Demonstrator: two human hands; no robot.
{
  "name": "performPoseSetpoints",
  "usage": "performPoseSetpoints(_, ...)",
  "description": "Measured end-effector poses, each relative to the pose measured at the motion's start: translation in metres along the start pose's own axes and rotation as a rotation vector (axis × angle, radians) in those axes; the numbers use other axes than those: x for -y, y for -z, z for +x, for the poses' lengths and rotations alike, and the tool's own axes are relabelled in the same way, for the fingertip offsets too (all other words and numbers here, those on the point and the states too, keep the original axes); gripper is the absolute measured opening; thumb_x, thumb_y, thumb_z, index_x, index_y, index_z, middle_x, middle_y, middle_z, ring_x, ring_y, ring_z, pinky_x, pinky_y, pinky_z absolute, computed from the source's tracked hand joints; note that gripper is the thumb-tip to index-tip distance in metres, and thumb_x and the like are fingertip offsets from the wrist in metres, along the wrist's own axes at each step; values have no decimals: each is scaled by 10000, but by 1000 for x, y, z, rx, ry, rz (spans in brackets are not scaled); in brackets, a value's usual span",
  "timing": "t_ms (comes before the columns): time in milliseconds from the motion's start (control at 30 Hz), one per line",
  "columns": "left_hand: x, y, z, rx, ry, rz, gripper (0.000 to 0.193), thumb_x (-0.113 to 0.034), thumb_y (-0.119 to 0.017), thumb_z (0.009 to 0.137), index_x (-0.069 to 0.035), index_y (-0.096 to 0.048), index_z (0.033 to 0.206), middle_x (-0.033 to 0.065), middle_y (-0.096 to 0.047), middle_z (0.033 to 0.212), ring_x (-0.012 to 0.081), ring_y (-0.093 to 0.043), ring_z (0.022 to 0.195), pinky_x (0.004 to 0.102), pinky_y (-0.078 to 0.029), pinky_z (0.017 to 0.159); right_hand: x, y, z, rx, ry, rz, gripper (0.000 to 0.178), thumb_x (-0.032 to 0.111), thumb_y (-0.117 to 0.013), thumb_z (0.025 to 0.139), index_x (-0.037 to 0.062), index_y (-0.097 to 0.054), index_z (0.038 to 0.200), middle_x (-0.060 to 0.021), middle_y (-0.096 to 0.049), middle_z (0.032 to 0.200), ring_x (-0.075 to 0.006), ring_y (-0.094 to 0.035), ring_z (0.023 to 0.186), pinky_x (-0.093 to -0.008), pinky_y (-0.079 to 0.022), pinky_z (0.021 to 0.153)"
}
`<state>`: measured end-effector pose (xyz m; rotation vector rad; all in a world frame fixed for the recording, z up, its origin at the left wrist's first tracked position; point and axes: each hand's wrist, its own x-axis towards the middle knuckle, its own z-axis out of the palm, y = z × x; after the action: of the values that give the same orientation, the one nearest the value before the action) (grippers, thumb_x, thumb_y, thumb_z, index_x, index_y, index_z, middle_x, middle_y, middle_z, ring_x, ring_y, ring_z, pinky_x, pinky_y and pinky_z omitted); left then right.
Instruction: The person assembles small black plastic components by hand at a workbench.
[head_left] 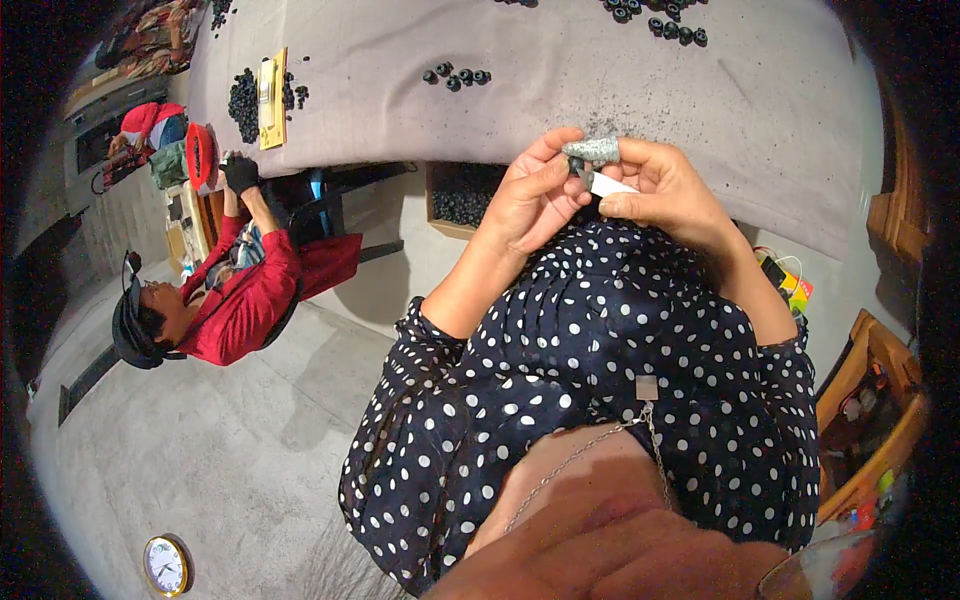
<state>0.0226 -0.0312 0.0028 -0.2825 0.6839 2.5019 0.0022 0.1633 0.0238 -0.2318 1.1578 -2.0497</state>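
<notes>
Looking down through the head camera, I have a long table under a pale grey-mauve cloth (500, 115) spread across the top of my view. Below it fills a navy dress with white polka dots (600, 340), worn by the person whose hands I follow. Off to the left sits a co-worker in a red top and dark cap (245, 315), one black-gloved hand (240, 172) near the table's edge. On the right I see a brown wooden chair (875, 455), and just below the table edge a shallow wooden box (452, 231) filled with small black pieces. The bare left hand (533, 192) and bare right hand (672, 190) meet in front of the dress, close to the cloth's edge. A flat yellow board (279, 100) lies on the cloth at the left, beside a heap of black pieces (243, 105). A speckled grey sleeve (594, 150) covers the right index fingertip. The right thumb and fingers pinch a flat white handle (610, 187); the left thumb and fingers pinch a small round black piece (575, 164) beside its grey tip, though I can't tell whether they touch.
</notes>
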Motion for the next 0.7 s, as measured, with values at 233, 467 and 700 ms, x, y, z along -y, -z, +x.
performPoseSetpoints(233, 2, 0, 0, -3, 51, -44, 347, -103, -620, 845, -60, -524, 1175, 63, -602, 955, 117, -562, 724, 287, -520, 688, -1, 5, 0, 14, -45, 3, 418, 131, -654, 798, 28, -537, 1186, 5, -640, 906, 17, -487, 622, -131, -338, 479)
performPoseSetpoints(467, 0, -1, 1, 1, 62, -46, 365, -76, -621, 835, -40, -514, 1181, 84, -610, 953, 142, -577, 733, 294, -525, 694, -6, 10, 3, 8, -40, 14, 376, 131, -649, 801, 23, -562, 1150, 0, -646, 912, 18, -502, 641, -124, -344, 486)
performPoseSetpoints(700, -49, -1, 10, -311, -320, 1008, 203, -12, -624, 808, -2, -625, 1011, 38, -621, 889, 92, -581, 755, 229, -479, 687, 2, 15, 3, -90, -25, -83, 350, 134, -648, 808, 17, -573, 1129, 49, -598, 818, 21, -461, 606, -130, -337, 480)
